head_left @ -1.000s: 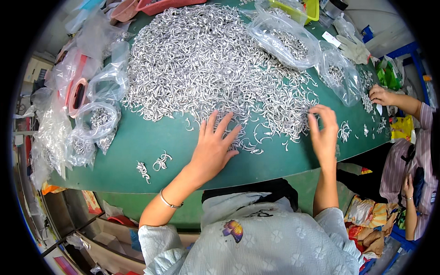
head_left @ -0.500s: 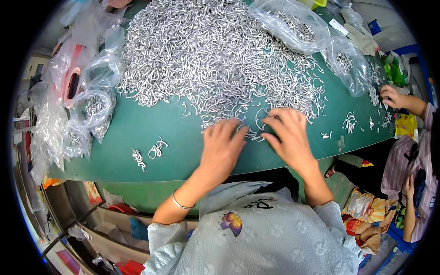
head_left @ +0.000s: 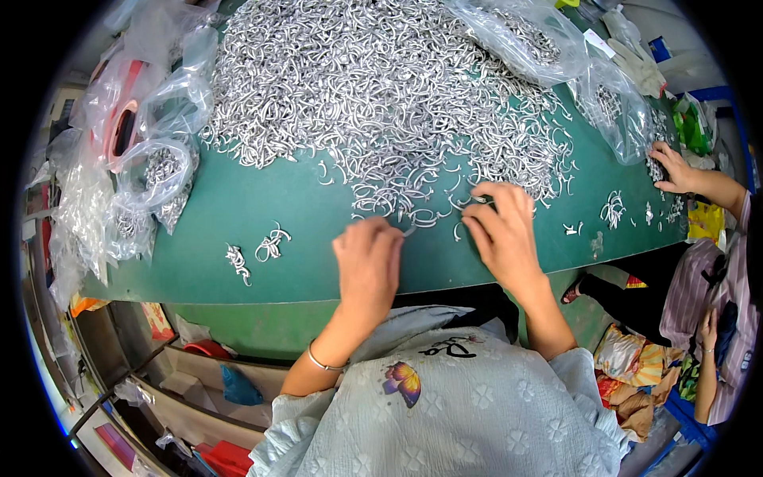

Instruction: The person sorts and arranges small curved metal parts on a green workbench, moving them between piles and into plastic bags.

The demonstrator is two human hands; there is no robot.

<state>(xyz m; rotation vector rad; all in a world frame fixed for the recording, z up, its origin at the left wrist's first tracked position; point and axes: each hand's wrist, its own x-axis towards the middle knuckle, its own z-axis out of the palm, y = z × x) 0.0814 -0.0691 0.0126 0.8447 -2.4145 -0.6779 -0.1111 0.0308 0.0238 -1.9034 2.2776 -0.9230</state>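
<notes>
A large pile of small curved silver metal pieces (head_left: 342,87) covers the far and middle part of the green table (head_left: 207,207). My left hand (head_left: 367,258) is just off the pile's near edge, slightly blurred. Its fingers are curled together, and a curved metal piece (head_left: 410,230) shows at the tips. At the pile's near right edge is my right hand (head_left: 507,238), thumb and forefinger bent and apart. One loose curved piece (head_left: 457,231) lies beside the right thumb. Two small clusters of pieces, one of them here (head_left: 273,243), rest to the left.
Clear plastic bags with metal pieces stand at the left (head_left: 163,179) and far right (head_left: 548,48). At the right, another person's hand (head_left: 674,168) touches pieces by the table edge. Small heaps (head_left: 613,208) lie near that hand. Shelves (head_left: 214,381) are below left.
My left hand has drawn back toward me from the pile, its fingers curling together. My right hand stays near the same spot. The other person's hand has shifted slightly left.
</notes>
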